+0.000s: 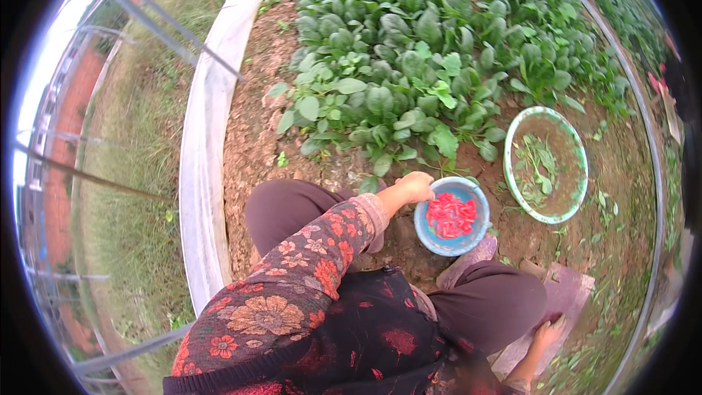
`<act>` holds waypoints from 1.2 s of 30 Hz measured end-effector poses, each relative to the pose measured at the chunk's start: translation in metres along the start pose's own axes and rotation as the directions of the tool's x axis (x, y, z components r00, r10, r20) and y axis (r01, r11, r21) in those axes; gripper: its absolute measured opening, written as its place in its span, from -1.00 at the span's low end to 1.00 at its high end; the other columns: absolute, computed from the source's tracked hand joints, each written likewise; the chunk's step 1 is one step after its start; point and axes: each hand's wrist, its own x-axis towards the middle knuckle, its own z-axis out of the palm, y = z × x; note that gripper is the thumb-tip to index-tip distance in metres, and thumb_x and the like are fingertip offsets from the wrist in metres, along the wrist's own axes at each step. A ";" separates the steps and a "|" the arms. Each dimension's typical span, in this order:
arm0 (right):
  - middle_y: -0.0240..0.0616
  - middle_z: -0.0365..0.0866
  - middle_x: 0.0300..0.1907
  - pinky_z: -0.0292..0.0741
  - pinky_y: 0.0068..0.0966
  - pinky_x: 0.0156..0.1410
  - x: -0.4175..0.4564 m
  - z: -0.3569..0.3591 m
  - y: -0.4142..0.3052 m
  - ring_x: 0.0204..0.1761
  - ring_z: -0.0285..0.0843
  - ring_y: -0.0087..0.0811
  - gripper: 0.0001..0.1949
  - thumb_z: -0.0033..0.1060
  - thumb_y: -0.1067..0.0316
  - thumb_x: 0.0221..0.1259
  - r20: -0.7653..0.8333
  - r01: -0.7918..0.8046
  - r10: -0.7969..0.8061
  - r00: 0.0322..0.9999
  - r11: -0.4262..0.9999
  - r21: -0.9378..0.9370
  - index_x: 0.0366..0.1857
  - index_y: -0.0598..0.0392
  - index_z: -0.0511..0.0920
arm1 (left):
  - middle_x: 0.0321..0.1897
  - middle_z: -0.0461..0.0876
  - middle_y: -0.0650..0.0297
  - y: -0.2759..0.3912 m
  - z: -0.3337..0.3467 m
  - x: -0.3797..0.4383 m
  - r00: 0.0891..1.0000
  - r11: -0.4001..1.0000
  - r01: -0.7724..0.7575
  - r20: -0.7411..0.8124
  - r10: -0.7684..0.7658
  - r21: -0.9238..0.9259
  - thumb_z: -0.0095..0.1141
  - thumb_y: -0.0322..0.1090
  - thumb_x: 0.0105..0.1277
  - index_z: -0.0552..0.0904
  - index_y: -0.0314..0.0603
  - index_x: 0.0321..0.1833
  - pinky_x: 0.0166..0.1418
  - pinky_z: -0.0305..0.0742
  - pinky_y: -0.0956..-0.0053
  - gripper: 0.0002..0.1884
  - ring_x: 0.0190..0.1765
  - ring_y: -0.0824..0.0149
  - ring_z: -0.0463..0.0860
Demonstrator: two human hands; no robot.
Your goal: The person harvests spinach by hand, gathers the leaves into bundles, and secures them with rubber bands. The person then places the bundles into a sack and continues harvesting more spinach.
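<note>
My left hand (415, 187) grips the left rim of a small blue plastic basin (478, 230). Inside it lies a heap of red ties or strips (452, 216); their exact kind is hard to tell. The basin is on the soil between my feet, just above a shoe (471, 261). Low on the right, my right hand (549, 333) holds a weathered wooden board (567, 291), possibly a low stool's seat, beside my bent knee. Part of that board is hidden by my leg. Beyond the blue basin, a larger green-rimmed basin (573, 175) contains loose leaves and soil.
Dense leafy greens, likely spinach (395, 38), grow ahead of me. White plastic sheeting (205, 148) runs along the left, with metal poles (142, 11) and grass beyond. A thin pipe (650, 137) curves down the right side. Fallen leaves (606, 206) dot the ground.
</note>
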 end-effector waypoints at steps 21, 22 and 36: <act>0.11 0.54 0.15 0.44 -0.24 0.17 -0.082 -0.074 -0.087 0.19 0.51 -0.02 -0.60 0.13 0.28 0.20 0.395 0.102 -0.263 0.880 0.918 0.384 0.12 0.17 0.54 | -0.37 0.67 0.11 -0.423 -0.093 -0.263 0.367 -0.036 -0.326 -0.092 -0.926 -0.945 0.13 -0.38 0.29 0.57 -0.31 -0.08 -0.40 0.63 0.35 -0.80 -0.41 0.22 0.69; 0.09 0.57 0.12 0.45 -0.24 0.15 -0.078 -0.063 -0.079 0.17 0.53 -0.04 -0.61 0.12 0.27 0.20 0.423 0.082 -0.248 0.872 0.924 0.373 0.10 0.15 0.55 | -0.37 0.67 0.12 -0.432 -0.083 -0.264 0.376 -0.079 -0.308 -0.044 -0.926 -0.948 0.11 -0.32 0.33 0.56 -0.29 -0.05 -0.40 0.62 0.36 -0.78 -0.40 0.22 0.69; 0.06 0.60 0.10 0.49 -0.25 0.11 -0.069 -0.014 -0.104 0.13 0.57 -0.03 -0.58 0.13 0.23 0.21 0.217 -0.106 0.040 0.975 0.948 0.300 0.12 0.18 0.53 | -0.31 0.69 0.20 -0.289 -0.117 -0.170 0.842 0.536 -0.010 -0.297 -0.451 -0.844 0.04 -0.14 0.42 0.64 -0.19 -0.06 -0.18 0.57 0.46 -0.72 -0.28 0.35 0.69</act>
